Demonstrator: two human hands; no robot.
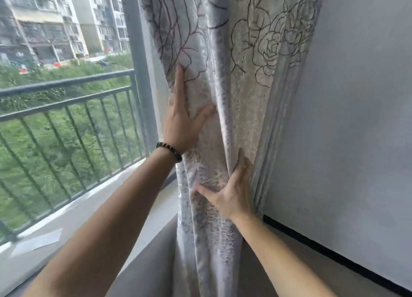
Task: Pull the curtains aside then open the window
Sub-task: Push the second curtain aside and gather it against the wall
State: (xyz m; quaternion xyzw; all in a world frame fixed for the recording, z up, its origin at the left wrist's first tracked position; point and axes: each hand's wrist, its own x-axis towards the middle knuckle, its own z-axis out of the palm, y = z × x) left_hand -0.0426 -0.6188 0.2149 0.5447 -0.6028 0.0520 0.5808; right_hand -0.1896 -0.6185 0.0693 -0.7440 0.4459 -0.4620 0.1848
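Observation:
A pale curtain [240,58] with dark rose outlines hangs bunched in folds against the right wall. My left hand [182,122], with a bead bracelet at the wrist, lies flat on the curtain's left edge, fingers straight and pointing up. My right hand [234,191] presses lower down on the folds, fingers spread, fingertips tucked into a crease. The window [66,96] fills the left side, its grey frame post [138,58] just left of the curtain. I cannot tell from here whether the pane is open or closed.
A grey metal railing [62,109] runs outside the window above a concrete ledge [73,214]. Greenery and apartment blocks lie beyond. A grey wall [356,118] with a black skirting strip [334,256] stands to the right.

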